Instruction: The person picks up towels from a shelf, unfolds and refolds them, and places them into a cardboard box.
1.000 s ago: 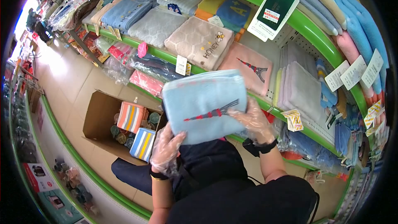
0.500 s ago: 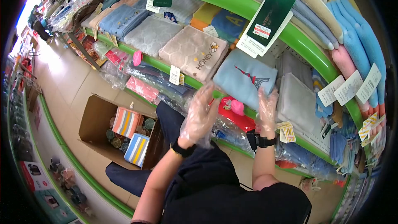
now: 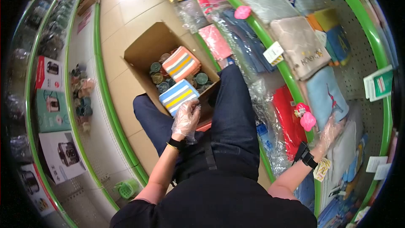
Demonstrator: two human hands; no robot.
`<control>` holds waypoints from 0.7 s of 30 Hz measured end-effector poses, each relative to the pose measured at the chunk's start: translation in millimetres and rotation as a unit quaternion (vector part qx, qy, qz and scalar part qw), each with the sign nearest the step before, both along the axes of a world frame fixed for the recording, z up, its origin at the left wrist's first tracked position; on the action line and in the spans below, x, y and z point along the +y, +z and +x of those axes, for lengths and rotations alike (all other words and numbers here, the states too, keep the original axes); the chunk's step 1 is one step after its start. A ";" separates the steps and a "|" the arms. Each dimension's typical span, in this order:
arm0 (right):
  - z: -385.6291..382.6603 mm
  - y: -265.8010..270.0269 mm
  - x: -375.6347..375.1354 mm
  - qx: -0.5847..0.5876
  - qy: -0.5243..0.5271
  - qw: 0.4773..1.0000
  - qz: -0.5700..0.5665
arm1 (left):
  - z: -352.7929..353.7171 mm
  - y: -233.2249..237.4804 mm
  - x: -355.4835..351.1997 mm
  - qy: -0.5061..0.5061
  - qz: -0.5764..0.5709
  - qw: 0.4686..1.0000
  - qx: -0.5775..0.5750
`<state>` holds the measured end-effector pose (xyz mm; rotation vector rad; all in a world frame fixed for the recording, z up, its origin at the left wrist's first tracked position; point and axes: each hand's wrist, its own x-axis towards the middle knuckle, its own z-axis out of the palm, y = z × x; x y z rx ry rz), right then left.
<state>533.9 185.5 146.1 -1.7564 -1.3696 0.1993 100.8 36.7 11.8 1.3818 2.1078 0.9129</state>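
Restocking looks mid-pick: the left hand (image 3: 185, 118) clasps its grip on the striped towel (image 3: 178, 97) at the cardboard box's (image 3: 141, 48) near edge, the right hand (image 3: 331, 130) rests released by the shelf's (image 3: 287, 76) blue towel (image 3: 327, 97); next needs a clean lift rightward.

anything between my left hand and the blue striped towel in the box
Nothing visible. The left hand touches the blue striped towel at the near edge of the box.
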 end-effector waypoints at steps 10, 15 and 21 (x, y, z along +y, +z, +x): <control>-47.9 40.0 -2.7 -0.392 -0.059 0.916 0.055 | -39.2 -27.8 -13.1 0.075 0.004 0.997 -0.016; -50.0 31.0 13.6 -0.361 -0.010 0.932 -0.037 | -38.1 -38.6 -4.6 0.049 0.024 0.998 -0.035; -54.4 38.8 -11.5 -0.246 -0.082 0.964 -0.057 | -35.0 -50.4 -6.3 0.040 0.038 0.998 0.000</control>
